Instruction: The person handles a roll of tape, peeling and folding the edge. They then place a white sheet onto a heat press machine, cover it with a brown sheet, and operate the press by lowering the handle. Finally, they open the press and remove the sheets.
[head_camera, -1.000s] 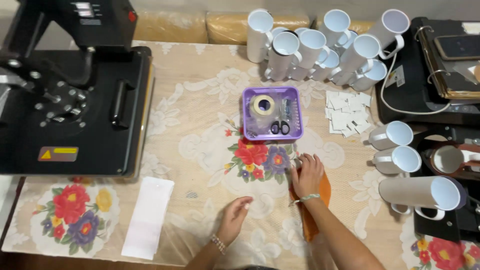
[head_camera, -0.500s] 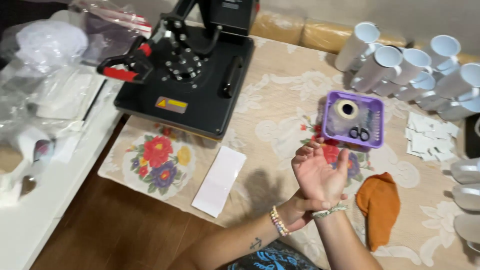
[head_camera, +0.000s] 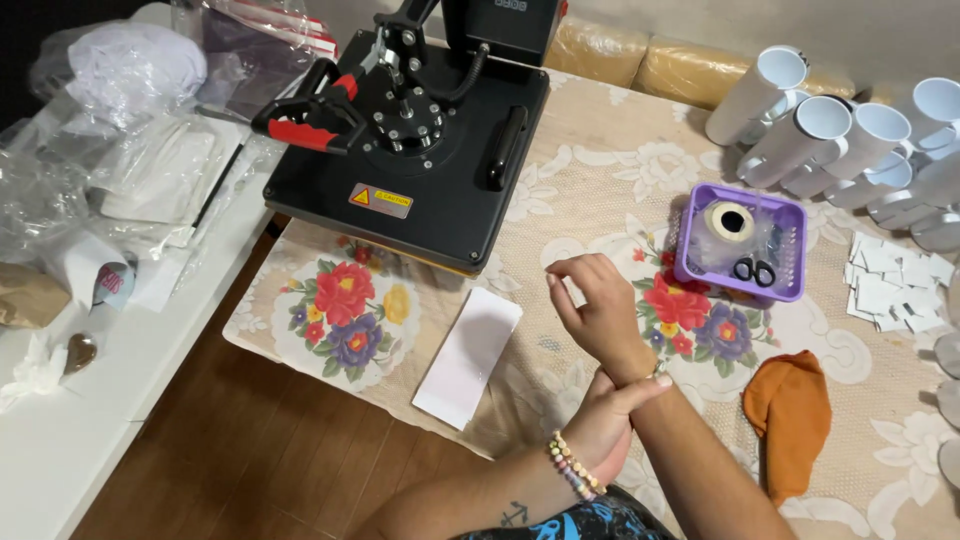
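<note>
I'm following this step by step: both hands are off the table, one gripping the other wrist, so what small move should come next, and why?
Probably release the wrist: the left hand clasps the right hand at the wrist, so neither holds anything. The white paper strip lies nearest on the tablecloth, a likely thing to reach for.

- We see a beige lace-patterned tablecloth (head_camera: 600, 190) printed with red, purple and yellow flowers.
- We see a black flat heat press (head_camera: 420, 150) with red handle grips.
- Purple slotted plastic basket (head_camera: 740, 285); orange cloth (head_camera: 790, 415); white paper strip (head_camera: 468, 355); white cylindrical mugs (head_camera: 830, 135).
</note>
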